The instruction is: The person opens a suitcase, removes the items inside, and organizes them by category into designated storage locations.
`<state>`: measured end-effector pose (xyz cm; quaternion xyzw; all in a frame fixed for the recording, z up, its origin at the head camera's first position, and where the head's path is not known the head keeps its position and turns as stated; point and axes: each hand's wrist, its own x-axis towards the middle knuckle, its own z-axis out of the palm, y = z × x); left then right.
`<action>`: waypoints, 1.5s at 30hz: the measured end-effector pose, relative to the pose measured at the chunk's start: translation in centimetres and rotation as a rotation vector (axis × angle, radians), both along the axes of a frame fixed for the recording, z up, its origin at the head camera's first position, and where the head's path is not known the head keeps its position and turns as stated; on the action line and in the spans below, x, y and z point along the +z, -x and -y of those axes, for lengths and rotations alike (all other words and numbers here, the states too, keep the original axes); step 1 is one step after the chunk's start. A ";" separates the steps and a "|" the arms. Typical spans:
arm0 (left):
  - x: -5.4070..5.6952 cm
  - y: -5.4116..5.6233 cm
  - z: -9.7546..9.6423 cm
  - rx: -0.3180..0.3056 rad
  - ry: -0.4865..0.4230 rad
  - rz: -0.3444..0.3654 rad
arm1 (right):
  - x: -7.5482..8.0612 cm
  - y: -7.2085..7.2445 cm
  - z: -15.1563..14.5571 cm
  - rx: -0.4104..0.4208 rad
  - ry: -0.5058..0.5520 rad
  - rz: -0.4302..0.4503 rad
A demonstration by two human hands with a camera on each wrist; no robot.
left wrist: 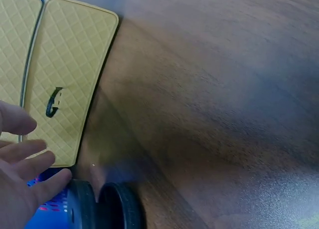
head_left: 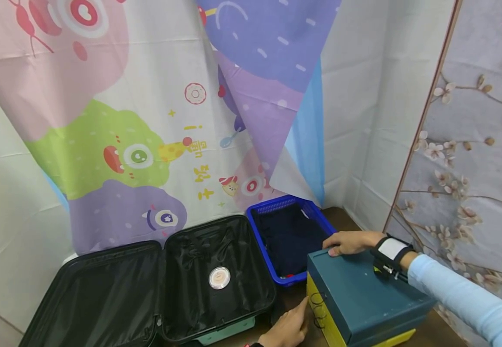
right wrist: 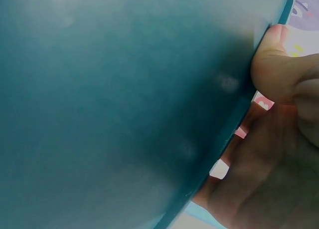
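A storage box with a teal top and yellow front stands at the lower right, dark loop handles on the front. My right hand grips the far edge of its top. In the right wrist view the thumb lies on the teal surface and the other fingers go over the edge. My left hand is beside the yellow front, holding nothing. Its fingers are spread in the left wrist view, close to a quilted yellow panel with a dark loop handle.
An open black suitcase lies at left, with a round, clear-rimmed disc in one half. Behind the box is a blue basket of dark cloth. A mint-green thing shows below the suitcase. A printed curtain hangs behind.
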<state>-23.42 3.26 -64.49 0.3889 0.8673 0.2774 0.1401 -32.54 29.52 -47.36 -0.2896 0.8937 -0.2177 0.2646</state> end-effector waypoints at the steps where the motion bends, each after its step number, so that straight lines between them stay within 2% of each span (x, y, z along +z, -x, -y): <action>1: -0.1 0.0 0.0 -0.008 0.018 0.003 | 0.0 0.0 0.0 0.003 0.001 -0.004; 3: -0.3 0.1 0.1 -0.034 0.049 -0.017 | 0.0 0.0 0.1 0.008 0.004 -0.012; 10: -0.7 0.2 0.2 -0.188 0.127 -0.151 | 0.3 -0.1 0.2 0.017 0.014 -0.014; 13: -0.9 0.2 0.2 -0.226 0.148 -0.156 | 0.2 -0.1 0.2 0.013 0.014 -0.009; 15: -1.1 0.2 0.2 -0.227 0.169 -0.153 | 0.2 -0.1 0.2 0.016 0.014 -0.009; 21: -1.3 0.2 0.3 -0.173 0.214 -0.086 | 0.2 -0.1 0.3 0.008 0.025 0.002; 25: -1.3 0.3 0.3 -0.175 0.215 -0.078 | 0.3 0.0 0.1 0.017 0.051 0.014; 28: -1.4 0.3 0.4 -0.196 0.215 -0.119 | 0.2 0.1 0.1 0.021 0.062 0.024; 31: -1.4 0.1 0.5 -0.214 0.224 -0.192 | 0.0 0.1 0.1 0.017 0.061 0.026; 33: -1.4 0.0 0.7 -0.216 0.233 -0.251 | -0.2 0.1 0.1 0.019 0.060 0.024; 35: -1.3 0.0 1.0 -0.209 0.232 -0.276 | -0.2 0.1 0.1 0.015 0.057 0.018; 40: -1.0 0.1 2.3 -0.182 0.187 -0.269 | 0.0 0.1 -0.2 0.014 0.050 0.008; 45: -0.8 -0.3 3.7 -0.180 0.138 -0.320 | -0.2 0.1 -0.3 0.022 0.055 0.011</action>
